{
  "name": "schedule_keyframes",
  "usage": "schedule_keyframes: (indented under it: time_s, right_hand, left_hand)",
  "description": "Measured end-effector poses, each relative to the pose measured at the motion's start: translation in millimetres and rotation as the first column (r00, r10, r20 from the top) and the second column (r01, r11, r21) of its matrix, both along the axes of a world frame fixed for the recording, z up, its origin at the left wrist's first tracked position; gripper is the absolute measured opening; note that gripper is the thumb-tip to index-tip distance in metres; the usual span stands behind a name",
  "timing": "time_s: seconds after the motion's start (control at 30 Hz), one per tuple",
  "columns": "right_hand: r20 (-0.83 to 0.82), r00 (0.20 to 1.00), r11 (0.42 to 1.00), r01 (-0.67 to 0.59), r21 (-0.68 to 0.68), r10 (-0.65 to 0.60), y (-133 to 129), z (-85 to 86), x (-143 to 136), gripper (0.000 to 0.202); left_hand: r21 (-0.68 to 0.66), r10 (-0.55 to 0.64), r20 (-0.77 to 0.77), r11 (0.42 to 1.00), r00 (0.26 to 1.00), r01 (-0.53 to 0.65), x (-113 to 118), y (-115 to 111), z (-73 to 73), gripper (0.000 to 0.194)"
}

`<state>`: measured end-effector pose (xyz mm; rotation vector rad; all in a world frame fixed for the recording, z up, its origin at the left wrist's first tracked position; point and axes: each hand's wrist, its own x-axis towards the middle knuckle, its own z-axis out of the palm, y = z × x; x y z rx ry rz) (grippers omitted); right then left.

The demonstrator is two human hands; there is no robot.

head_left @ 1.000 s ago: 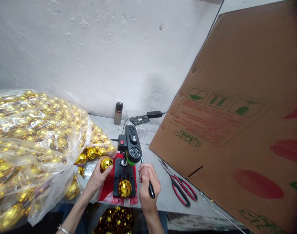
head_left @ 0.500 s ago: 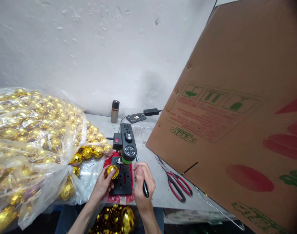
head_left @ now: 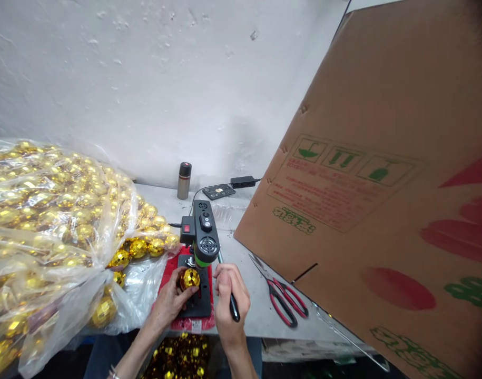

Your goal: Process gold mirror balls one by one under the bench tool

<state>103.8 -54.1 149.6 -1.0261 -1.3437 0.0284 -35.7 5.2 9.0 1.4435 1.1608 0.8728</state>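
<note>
While the left hand [head_left: 170,303] pinches a gold mirrored ball [head_left: 190,278] between thumb and fingers, the right hand [head_left: 232,304] is closed around a black grip [head_left: 234,307], its fingers curled tight. The ball sits over the black base plate [head_left: 202,307] of a small bench machine, close to the near end of the machine head [head_left: 205,231] and slightly to its left. That offset is the relation that matters most; whether the ball lines up with the tool under the head cannot be told, since the head hides it. Being round, the ball offers no clear long axis, whereas the head's long axis runs roughly away from the person. The left hand touches the ball from its left and near side; the right hand is apart from it, to the right of the plate. Red sheeting [head_left: 169,269] shows around the plate. Red-and-black scissors [head_left: 287,302] lie open to the right, near a cardboard box [head_left: 355,126], and a clear bag of gold balls [head_left: 62,205] bulges on the left.
</note>
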Motion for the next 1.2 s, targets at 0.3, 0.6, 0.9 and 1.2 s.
schedule_keyframes:
  time_s: [0.3,0.6,0.9,1.2]
  right_hand:
    - [0.013,1.000,0.999,0.024,-0.045,-0.024,1.4,18.3,2.9,0.033]
    - [0.073,0.997,1.000,0.006,0.021,-0.007,-0.2,-15.4,4.6,0.031]
    - [0.017,0.998,0.996,0.051,0.067,-0.052,4.6,-49.4,3.0,0.033]
    - [-0.048,0.995,0.996,0.084,0.017,-0.083,3.1,-65.1,0.9,0.038]
  left_hand:
    - [0.359,0.022,-0.320,0.928,0.947,0.100,5.5,3.1,-3.7,0.057]
    - [0.513,0.062,-0.354,0.848,0.933,0.138,3.4,10.5,-25.3,0.056]
    - [0.517,0.090,-0.333,0.850,0.939,0.102,5.8,7.1,-28.6,0.054]
    - [0.447,0.068,-0.363,0.888,0.929,0.110,5.8,4.3,-23.3,0.055]
